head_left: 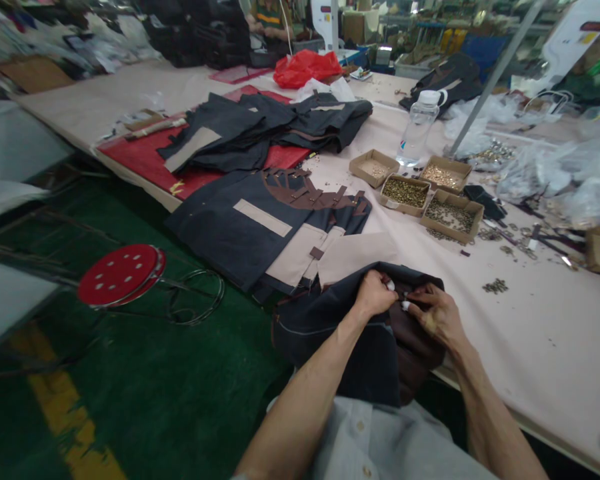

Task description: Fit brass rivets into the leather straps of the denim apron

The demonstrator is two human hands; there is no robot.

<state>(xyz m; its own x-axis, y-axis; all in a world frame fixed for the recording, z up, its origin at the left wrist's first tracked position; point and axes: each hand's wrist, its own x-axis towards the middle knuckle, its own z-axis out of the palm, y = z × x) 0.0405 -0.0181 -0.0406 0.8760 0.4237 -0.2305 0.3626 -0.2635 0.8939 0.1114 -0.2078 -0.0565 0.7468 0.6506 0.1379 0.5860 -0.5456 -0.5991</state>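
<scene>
A dark navy fabric piece (pixel 325 327) with brown lining (pixel 417 360) is bunched at the table's front edge, partly hanging over it. My left hand (pixel 377 293) is closed on its folded upper edge. Close beside it, my right hand (pixel 436 312) pinches at the brown side; anything small between those fingertips is too hard to make out. White wrappings show on fingertips of both hands. To the left lies a fanned stack of navy panels (pixel 220 227) with beige patches and brown straps.
Small cardboard boxes, one with brass-coloured fittings (pixel 405 192) and one with dark rings (pixel 450 217), stand beyond my hands. A clear bottle (pixel 417 133) is behind them. Loose rings (pixel 495 286) lie at right. A red stool (pixel 123 275) stands left of the table.
</scene>
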